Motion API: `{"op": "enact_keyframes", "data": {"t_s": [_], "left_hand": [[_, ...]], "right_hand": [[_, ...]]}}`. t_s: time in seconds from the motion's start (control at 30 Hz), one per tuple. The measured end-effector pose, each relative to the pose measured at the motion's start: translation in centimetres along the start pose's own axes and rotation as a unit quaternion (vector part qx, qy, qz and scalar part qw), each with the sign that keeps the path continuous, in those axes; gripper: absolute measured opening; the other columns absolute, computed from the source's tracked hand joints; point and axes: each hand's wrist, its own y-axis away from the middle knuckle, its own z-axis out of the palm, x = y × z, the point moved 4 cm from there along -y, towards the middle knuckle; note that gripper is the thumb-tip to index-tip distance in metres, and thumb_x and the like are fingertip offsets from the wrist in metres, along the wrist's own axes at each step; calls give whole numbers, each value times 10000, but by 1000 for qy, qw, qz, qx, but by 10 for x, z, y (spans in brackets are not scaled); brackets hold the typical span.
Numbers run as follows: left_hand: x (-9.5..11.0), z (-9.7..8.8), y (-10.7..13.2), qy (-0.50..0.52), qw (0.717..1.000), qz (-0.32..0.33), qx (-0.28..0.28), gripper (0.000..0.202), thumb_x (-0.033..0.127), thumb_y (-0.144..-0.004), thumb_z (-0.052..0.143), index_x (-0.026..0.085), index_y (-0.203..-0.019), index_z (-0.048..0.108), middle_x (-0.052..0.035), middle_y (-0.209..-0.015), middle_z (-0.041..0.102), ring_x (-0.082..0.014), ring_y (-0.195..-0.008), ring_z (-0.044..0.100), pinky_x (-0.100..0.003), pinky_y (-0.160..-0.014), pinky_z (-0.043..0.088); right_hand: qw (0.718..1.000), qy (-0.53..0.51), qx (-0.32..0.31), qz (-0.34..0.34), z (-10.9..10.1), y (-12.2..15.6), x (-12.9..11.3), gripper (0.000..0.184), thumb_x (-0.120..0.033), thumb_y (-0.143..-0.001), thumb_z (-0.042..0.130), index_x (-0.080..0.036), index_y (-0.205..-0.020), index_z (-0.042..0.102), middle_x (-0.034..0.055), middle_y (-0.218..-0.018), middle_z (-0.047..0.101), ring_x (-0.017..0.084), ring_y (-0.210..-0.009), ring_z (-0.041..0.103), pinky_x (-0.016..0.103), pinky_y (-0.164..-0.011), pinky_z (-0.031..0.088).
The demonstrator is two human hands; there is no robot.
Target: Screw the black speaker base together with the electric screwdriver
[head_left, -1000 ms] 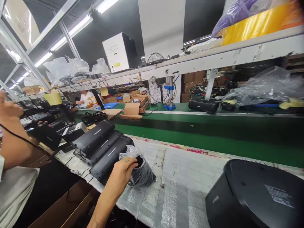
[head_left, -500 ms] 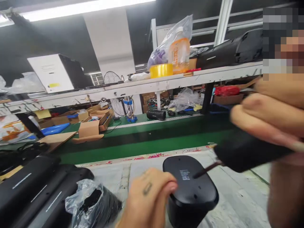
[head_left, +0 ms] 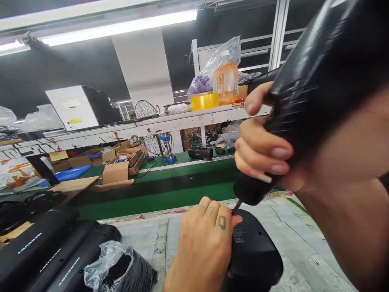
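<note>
My right hand [head_left: 263, 152] is wrapped round a thick black electric screwdriver [head_left: 316, 85], which slants down to the left. Its thin bit reaches the far edge of the end face of a black speaker [head_left: 258, 251], beside my left fingertips. That speaker stands upright on the bench, with small print and a screw hole on its rounded top. My left hand [head_left: 206, 243] grips the speaker's left side, its fingers curled at the far edge by the bit. The exact contact of the bit is hidden behind those fingers.
Several black speakers marked MERKURY [head_left: 51, 251] lie at the left, beside a plastic bag of small black pieces [head_left: 121, 267]. Beyond the bench runs a green belt [head_left: 182, 184] with open cartons [head_left: 118, 172]. A shelf above carries yellow tape [head_left: 205, 101] and an orange-labelled bottle [head_left: 226, 81].
The screwdriver has swung more upright and its bit has moved from the middle of the speaker's top to the far left edge. My left hand has shifted forward towards that edge.
</note>
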Motion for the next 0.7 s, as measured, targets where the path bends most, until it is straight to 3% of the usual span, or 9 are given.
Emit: {"op": "enact_keyframes", "data": {"t_s": [0.1,0.17,0.23,0.4,0.5,0.6,0.7], "left_hand": [[-10,8,-1,59,997,-33,26,286,310,-1036,488,176,-829,632,-3,-689,659,-176,-623,608,-313,-548,458],[-21,10,5,113,988,-75,66,215,281,-1034,516,176,-905,653,8,-726,680,-138,-642,621,-268,-599,477],[-31,11,12,147,979,-109,88,155,198,-1033,512,181,-1065,663,-3,-834,720,-115,-729,664,-222,-679,511],[-46,18,28,205,954,-211,63,354,146,-1020,471,256,-1353,526,-2,-1057,788,-109,-953,745,-202,-848,576],[-49,24,32,256,926,-274,52,184,227,-1008,529,272,-1164,616,16,-1006,803,-131,-944,763,-222,-832,602],[-47,27,30,264,926,-263,65,125,272,-959,622,275,-914,739,14,-991,808,-177,-962,763,-268,-855,609],[-42,36,26,293,923,-250,24,173,221,-937,632,285,-956,792,14,-987,815,-202,-975,766,-287,-877,613]], "right_hand": [[1000,3,8,21,5,-11,5,998,-966,-797,-100,-158,-787,486,15,-461,309,135,-348,370,278,-325,366],[996,18,52,70,1,-14,13,1054,-916,-732,-283,-154,-760,444,30,-438,284,153,-328,333,290,-306,294],[990,18,66,120,-2,-16,22,1040,-920,-701,-306,-153,-736,397,30,-412,243,154,-305,281,294,-309,261],[987,2,60,148,-7,-18,36,1046,-978,-665,-273,-154,-720,370,14,-399,270,145,-293,278,275,-308,277],[984,-7,68,165,-8,-20,43,1027,-988,-687,-215,-158,-699,388,12,-397,265,142,-294,283,269,-308,279],[982,-33,47,181,-5,-21,49,994,-985,-721,-174,-144,-645,351,10,-413,286,121,-302,296,243,-322,289],[976,-53,11,211,-2,-19,56,998,-971,-710,-219,-124,-634,303,3,-437,313,104,-327,312,218,-347,299]]}}
